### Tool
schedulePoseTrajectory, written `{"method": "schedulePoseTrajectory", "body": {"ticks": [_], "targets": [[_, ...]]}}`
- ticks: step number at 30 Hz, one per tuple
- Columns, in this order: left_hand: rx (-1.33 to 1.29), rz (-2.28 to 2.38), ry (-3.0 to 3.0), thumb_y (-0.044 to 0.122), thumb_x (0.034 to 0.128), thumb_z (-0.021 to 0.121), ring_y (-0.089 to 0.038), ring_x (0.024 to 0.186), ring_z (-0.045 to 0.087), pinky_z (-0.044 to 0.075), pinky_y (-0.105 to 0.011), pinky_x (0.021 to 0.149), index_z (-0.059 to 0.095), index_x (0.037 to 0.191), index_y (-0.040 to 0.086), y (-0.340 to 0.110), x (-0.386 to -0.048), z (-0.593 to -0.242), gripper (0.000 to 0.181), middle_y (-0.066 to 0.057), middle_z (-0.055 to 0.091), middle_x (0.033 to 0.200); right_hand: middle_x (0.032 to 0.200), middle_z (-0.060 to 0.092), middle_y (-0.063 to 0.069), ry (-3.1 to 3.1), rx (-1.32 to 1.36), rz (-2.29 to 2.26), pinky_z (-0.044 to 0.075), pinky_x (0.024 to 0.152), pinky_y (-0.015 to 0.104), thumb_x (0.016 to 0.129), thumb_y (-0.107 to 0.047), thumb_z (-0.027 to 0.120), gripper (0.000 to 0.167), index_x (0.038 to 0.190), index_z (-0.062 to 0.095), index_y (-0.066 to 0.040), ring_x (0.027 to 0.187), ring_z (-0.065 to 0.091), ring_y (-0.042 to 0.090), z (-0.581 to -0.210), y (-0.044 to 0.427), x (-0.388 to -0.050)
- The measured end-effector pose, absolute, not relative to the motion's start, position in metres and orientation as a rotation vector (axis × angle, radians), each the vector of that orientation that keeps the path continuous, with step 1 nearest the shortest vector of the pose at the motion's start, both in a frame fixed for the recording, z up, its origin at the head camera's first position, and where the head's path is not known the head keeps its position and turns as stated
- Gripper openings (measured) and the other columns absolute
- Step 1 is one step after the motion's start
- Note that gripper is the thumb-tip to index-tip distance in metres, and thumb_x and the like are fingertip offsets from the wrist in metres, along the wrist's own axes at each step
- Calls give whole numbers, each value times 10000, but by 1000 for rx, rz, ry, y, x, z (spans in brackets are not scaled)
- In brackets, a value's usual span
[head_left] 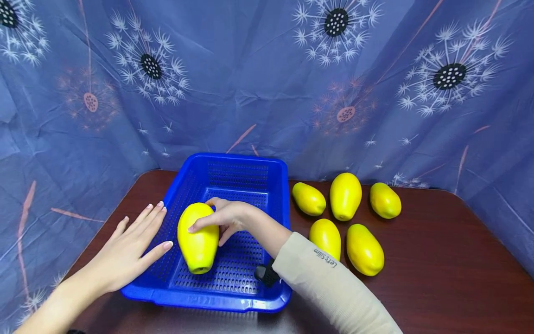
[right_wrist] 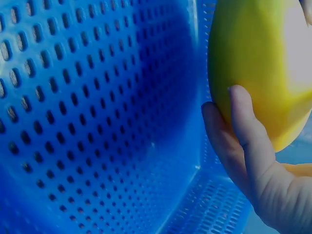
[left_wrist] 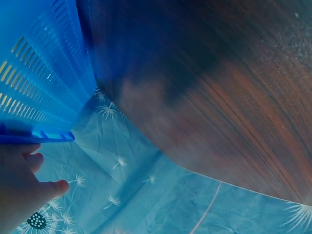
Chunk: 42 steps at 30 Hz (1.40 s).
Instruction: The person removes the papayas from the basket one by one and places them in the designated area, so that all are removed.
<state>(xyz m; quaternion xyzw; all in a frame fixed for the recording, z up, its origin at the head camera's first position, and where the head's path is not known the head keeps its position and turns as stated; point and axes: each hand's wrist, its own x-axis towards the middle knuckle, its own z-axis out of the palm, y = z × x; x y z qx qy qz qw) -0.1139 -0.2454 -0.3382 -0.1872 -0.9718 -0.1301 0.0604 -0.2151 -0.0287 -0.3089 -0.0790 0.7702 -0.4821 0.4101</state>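
Note:
My right hand grips a large yellow papaya, thumb across its top and fingers round its far side. The papaya is over the left half of a blue perforated plastic basket. In the right wrist view, fingers press against the papaya, with the holed basket wall beside it. My left hand lies with straight, spread fingers at the basket's left rim. The left wrist view shows part of that hand close by the rim of the basket.
Several yellow fruits lie right of the basket: a small one, a large papaya, one at far right, a nearer one, and one partly behind my right sleeve. The brown table meets a blue dandelion-print cloth.

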Motion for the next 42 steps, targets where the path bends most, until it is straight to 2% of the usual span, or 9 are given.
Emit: {"method": "schedulePoseTrajectory", "body": {"ticks": [4,15,25,30,42], "targets": [[-568,-388,-2930,450,949,459,-305,1415,85,3,-611,1062,213,1478,34,-243,-115,-336,717,-152,183,1532,1044,523,131,1939,-196,-1251,525,755,485,762,-267,758,744,1356,329,-140,834,611,303,-299,-21,-219],[-555,-384,-2937,456,944,464,-308,1415,82,-13,-605,1066,219,1475,27,-244,-114,-337,725,-158,189,1529,1119,513,143,1876,-229,-1352,500,806,508,795,-244,726,748,1395,285,-173,860,626,325,-278,-9,-225],[-562,-378,-2929,455,940,475,-283,1421,58,5,-603,1067,212,1477,30,-244,-114,-336,734,-158,188,1530,1206,448,135,1873,-259,-1393,512,788,493,815,-247,703,721,1400,288,-173,961,581,351,-265,2,-228],[-563,-379,-2929,459,940,475,-283,1421,55,9,-607,1065,217,1475,27,-244,-114,-336,735,-159,186,1530,1234,427,128,1872,-277,-1407,503,808,497,821,-243,691,708,1399,288,-181,968,575,331,-257,9,-229],[-590,-347,-2913,466,932,485,-274,1422,53,13,-610,1063,219,1474,25,-245,-114,-336,748,-159,190,1529,1304,398,126,1847,-295,-1480,531,764,447,848,-216,651,676,1409,275,-191,1042,569,340,-235,38,-230]]}}
